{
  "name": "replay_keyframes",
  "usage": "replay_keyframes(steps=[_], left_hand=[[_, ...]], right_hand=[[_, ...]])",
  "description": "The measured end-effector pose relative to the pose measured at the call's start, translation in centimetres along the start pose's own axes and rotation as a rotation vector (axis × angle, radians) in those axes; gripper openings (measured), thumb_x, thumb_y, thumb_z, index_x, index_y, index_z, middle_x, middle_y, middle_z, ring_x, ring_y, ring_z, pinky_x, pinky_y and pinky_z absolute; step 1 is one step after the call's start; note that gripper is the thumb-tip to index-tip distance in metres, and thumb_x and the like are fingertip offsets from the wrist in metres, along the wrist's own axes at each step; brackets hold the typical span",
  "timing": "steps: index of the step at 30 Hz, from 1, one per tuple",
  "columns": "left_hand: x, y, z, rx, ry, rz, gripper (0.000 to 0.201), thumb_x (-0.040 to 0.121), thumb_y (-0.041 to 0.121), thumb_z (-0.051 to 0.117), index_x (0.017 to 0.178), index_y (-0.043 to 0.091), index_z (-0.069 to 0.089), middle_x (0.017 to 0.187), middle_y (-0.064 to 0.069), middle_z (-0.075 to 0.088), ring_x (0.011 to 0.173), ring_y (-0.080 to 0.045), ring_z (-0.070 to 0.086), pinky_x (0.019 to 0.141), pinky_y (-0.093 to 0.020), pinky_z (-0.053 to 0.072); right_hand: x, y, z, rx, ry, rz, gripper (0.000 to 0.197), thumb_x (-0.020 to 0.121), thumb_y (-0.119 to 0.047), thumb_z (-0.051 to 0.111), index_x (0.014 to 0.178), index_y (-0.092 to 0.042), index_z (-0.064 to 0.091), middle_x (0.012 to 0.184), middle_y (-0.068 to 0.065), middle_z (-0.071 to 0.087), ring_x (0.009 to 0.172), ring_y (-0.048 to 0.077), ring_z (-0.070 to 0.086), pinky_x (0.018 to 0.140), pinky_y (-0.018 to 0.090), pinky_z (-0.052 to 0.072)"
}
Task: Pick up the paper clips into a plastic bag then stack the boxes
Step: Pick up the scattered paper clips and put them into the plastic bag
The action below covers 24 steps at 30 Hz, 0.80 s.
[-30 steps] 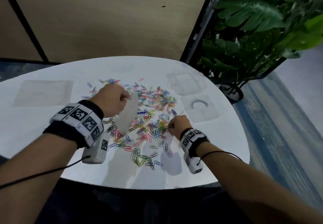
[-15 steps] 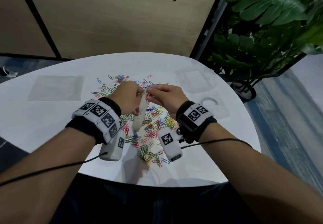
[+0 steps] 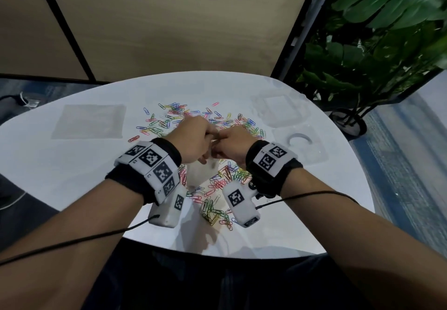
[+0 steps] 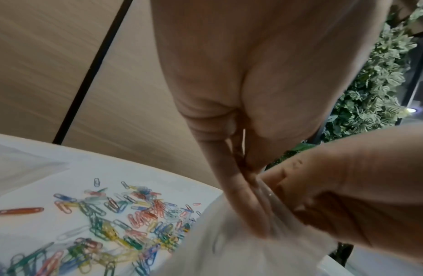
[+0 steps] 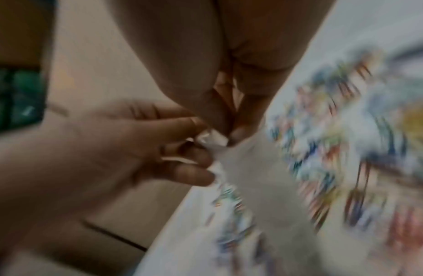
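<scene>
A clear plastic bag (image 3: 202, 173) hangs above the white table (image 3: 72, 164). My left hand (image 3: 193, 140) and right hand (image 3: 232, 144) meet at its top edge, and each pinches the rim. The left wrist view shows the bag (image 4: 241, 248) under my left fingers (image 4: 239, 201), with the right hand (image 4: 347, 186) beside them. The right wrist view is blurred, but the crumpled bag rim (image 5: 213, 140) sits between both hands' fingertips. Several coloured paper clips (image 3: 217, 210) lie scattered under and around the hands. Two clear plastic boxes (image 3: 280, 109) (image 3: 302, 145) sit side by side at the right.
A second flat clear bag (image 3: 89, 121) lies at the table's left. A potted plant (image 3: 362, 56) stands off the table's right edge, and a beige partition wall (image 3: 169, 31) rises behind. Cables run from both wrist cameras along my forearms.
My right hand left the clips on the table and rose to the bag's top. Both hands now pinch the rim close together, nearer my body than a second ago.
</scene>
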<state>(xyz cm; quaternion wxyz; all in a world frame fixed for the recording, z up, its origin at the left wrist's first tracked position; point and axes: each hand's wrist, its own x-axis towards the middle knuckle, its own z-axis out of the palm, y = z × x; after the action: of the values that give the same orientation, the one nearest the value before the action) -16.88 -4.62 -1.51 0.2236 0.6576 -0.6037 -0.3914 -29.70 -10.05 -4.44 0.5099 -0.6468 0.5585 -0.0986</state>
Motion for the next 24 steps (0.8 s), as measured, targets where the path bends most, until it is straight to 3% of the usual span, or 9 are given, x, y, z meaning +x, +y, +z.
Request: replay_keyframes(steps=[3,6,9,11,13,16,18,20,24], left_hand=[[0.0,-0.1,-0.4,0.028,0.048,0.0,0.032,0.101,0.0,0.04,0.112,0.001,0.071,0.066,-0.008,0.064,0.054,-0.02,0.069,0.058,-0.03,0.063],[-0.3,-0.5,-0.6,0.057,0.059,-0.004,0.033,0.1,-0.002,0.041,0.105,0.0,0.074,0.069,-0.008,0.066,0.057,-0.022,0.07,0.061,-0.037,0.064],[-0.8,-0.8,-0.9,0.092,0.106,-0.036,0.034,0.101,-0.001,0.041,0.119,0.002,0.069,0.07,-0.009,0.065,0.055,-0.019,0.068,0.056,-0.029,0.062],[-1.0,-1.2,-1.3,0.087,0.121,-0.055,0.037,0.102,0.0,0.039,0.13,0.002,0.062,0.075,-0.013,0.066,0.059,-0.023,0.07,0.061,-0.032,0.062],[-1.3,-1.3,-1.6,0.082,0.118,-0.054,0.038,0.102,0.001,0.039,0.134,0.001,0.059,0.08,-0.017,0.068,0.066,-0.028,0.073,0.066,-0.036,0.063],[-1.7,-1.2,-1.7,0.112,0.101,-0.027,0.037,0.102,0.001,0.04,0.133,-0.001,0.06,0.083,-0.018,0.069,0.062,-0.026,0.071,0.064,-0.036,0.063],[-1.8,-1.1,-1.7,0.145,0.091,-0.013,0.036,0.102,0.001,0.041,0.132,-0.001,0.06,0.083,-0.015,0.066,0.058,-0.022,0.069,0.06,-0.032,0.061],[-1.7,-1.3,-1.8,0.156,0.085,-0.014,0.037,0.102,0.002,0.042,0.134,0.001,0.06,0.081,-0.014,0.066,0.059,-0.023,0.07,0.058,-0.03,0.06],[-1.3,-1.6,-1.9,0.165,0.079,-0.013,0.037,0.101,0.002,0.042,0.134,0.002,0.06,0.08,-0.016,0.07,0.058,-0.021,0.071,0.054,-0.025,0.059]], right_hand=[[-1.2,-1.0,-0.3,-0.457,0.08,-0.217,0.02,0.081,-0.008,0.065,0.097,-0.01,0.076,0.082,0.006,0.071,0.074,0.016,0.062,0.069,0.021,0.049],[-2.4,-1.1,-0.9,-0.342,0.029,-0.344,0.015,0.088,-0.014,0.063,0.084,-0.015,0.077,0.082,0.005,0.075,0.079,0.017,0.072,0.077,0.033,0.058],[-3.5,0.4,-2.7,-0.014,0.098,-0.293,0.01,0.088,-0.009,0.067,0.093,-0.012,0.076,0.088,0.004,0.074,0.079,0.018,0.072,0.071,0.031,0.062],[-4.1,3.2,-4.5,-0.155,0.12,-0.167,0.022,0.087,-0.014,0.071,0.109,-0.013,0.071,0.097,0.006,0.073,0.077,0.02,0.072,0.069,0.031,0.062],[-4.5,7.6,-5.4,-0.434,0.021,0.102,0.056,0.082,-0.027,0.076,0.133,-0.017,0.053,0.121,0.011,0.065,0.08,0.021,0.072,0.071,0.035,0.062],[-5.2,13.7,-4.8,-0.727,-0.072,0.422,0.108,0.065,-0.05,0.083,0.149,-0.018,0.024,0.148,0.016,0.028,0.106,0.033,0.064,0.085,0.044,0.057],[-5.3,15.6,-3.9,-0.76,-0.009,0.381,0.123,0.055,-0.057,0.086,0.151,-0.02,0.018,0.146,0.016,0.022,0.12,0.038,0.053,0.1,0.048,0.048],[-4.9,16.0,-2.9,-0.68,0.054,0.272,0.126,0.052,-0.053,0.089,0.151,-0.02,0.02,0.141,0.014,0.027,0.122,0.034,0.051,0.105,0.041,0.044],[-3.0,15.2,-0.5,-0.543,0.167,0.167,0.098,0.062,-0.043,0.087,0.143,-0.016,0.039,0.132,0.012,0.039,0.112,0.026,0.056,0.101,0.032,0.047]])
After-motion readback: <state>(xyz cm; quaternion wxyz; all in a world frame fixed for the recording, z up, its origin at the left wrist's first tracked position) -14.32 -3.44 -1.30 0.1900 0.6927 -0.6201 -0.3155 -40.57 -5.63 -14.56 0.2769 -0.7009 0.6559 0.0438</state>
